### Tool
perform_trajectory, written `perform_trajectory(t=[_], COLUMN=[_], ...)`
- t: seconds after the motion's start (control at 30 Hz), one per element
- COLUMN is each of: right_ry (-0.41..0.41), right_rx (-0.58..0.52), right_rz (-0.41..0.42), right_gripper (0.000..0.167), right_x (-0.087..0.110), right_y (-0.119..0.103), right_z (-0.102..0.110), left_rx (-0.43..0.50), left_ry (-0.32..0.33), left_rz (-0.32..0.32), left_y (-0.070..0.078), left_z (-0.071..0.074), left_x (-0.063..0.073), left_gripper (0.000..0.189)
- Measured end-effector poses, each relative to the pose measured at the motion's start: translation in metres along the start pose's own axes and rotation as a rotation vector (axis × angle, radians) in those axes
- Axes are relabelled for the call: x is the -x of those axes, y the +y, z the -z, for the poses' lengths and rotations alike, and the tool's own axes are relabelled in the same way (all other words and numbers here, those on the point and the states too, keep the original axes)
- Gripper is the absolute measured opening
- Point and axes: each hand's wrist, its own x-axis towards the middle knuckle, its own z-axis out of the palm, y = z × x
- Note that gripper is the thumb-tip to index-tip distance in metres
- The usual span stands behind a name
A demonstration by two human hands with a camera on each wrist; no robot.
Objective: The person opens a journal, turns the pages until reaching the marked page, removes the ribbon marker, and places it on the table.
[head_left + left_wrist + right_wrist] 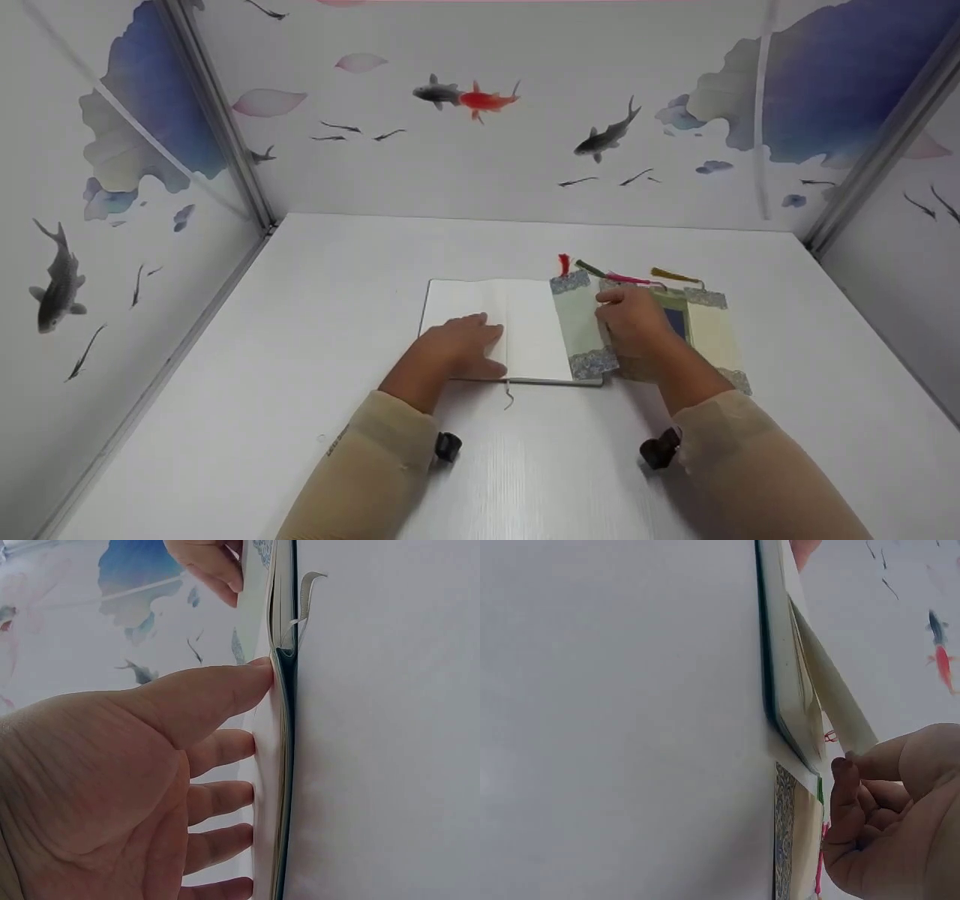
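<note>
An open notebook (534, 330) with blank white pages lies on the table. My left hand (457, 349) rests on its left page near the fold, fingers straight and spread; the left wrist view shows the fingertips and thumb (251, 682) touching the paper. My right hand (637, 322) pinches the right edge of a pale green bookmark (583, 319) with patterned ends. The bookmark covers the right part of the right page. From the right wrist, the pinched bookmark (840, 701) appears tilted up off the pages between thumb and finger.
More bookmarks lie right of the notebook, partly behind my right hand: a cream one (716, 330) and one with a dark blue picture (676, 319). Red (564, 265), pink (628, 279) and gold (673, 274) tassels lie behind. A ribbon marker (509, 397) trails from the notebook's front edge.
</note>
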Motion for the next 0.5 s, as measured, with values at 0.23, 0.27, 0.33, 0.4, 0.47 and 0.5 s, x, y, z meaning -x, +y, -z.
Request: perform_trajectory(t=[0.23,0.27,0.33,0.4,0.47,0.5], right_ry=[0.072,0.073,0.078,0.092,0.113,0.125], right_rx=[-0.073,-0.082,-0.097,-0.121,-0.144,-0.159], right_rz=[-0.027,-0.030,-0.036,-0.064,-0.100,-0.119], right_gripper=[0.048,0.049,0.050,0.051,0.052,0.053], right_x=[-0.001,-0.001,-0.001,0.000,0.000,0.000], right_y=[-0.001,0.000,0.004,0.008,0.014,0.017], right_z=[0.024,0.029,0.040,0.052,0.065,0.073], left_rx=[-0.005,-0.003,0.000,0.010,0.017,0.018], left_ry=[-0.007,-0.008,-0.008,-0.011,-0.012,-0.012], left_rz=[-0.001,0.002,0.008,0.015,0.017,0.016], left_y=[-0.002,-0.002,-0.001,0.000,0.000,0.000], left_z=[0.000,0.000,0.001,0.000,0.001,0.001], left_x=[-0.001,-0.002,-0.001,0.000,0.000,0.000], left_gripper=[0.079,0.079,0.080,0.080,0.080,0.080])
